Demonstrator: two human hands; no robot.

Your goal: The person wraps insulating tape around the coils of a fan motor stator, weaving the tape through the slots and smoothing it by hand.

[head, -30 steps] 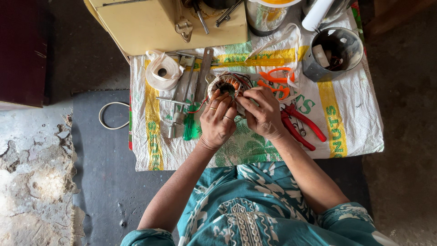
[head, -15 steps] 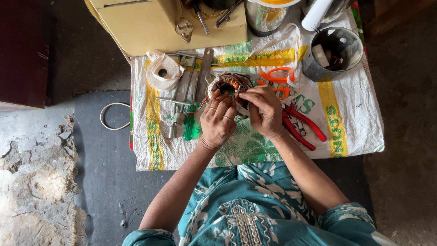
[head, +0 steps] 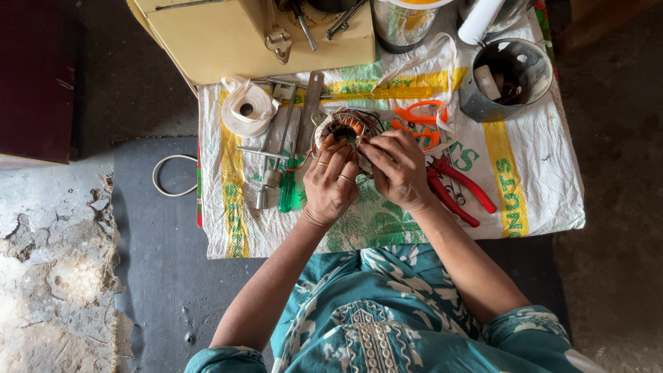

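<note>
Both hands were closed around a round motor stator (head: 347,126) with copper windings, and they held it just above a woven white sack (head: 525,186) spread on the floor. Left hand (head: 331,181) gripped the stator from the near side, with its fingers (head: 330,155) curled up over the rim; rings were visible on two of them. Right hand (head: 398,168) gripped it from the right side, and its fingertips (head: 369,148) pressed on the top edge of the windings. Thin red and dark wires hung from the stator toward the left.

On the sack, just right of the right hand, lay red-handled pliers (head: 459,193), and orange-handled scissors (head: 418,121) lay near the stator on its far side. Left of the hands lay a green-handled screwdriver (head: 289,190) and some metal tools (head: 269,159), and beyond them a roll of white tape (head: 246,110). A grey tin can (head: 507,79) with small parts stood at the far right corner of the sack. A cream-coloured box (head: 228,38) stood at the far edge. A loop of white cable (head: 173,176) lay on the dark mat beside the sack.
</note>
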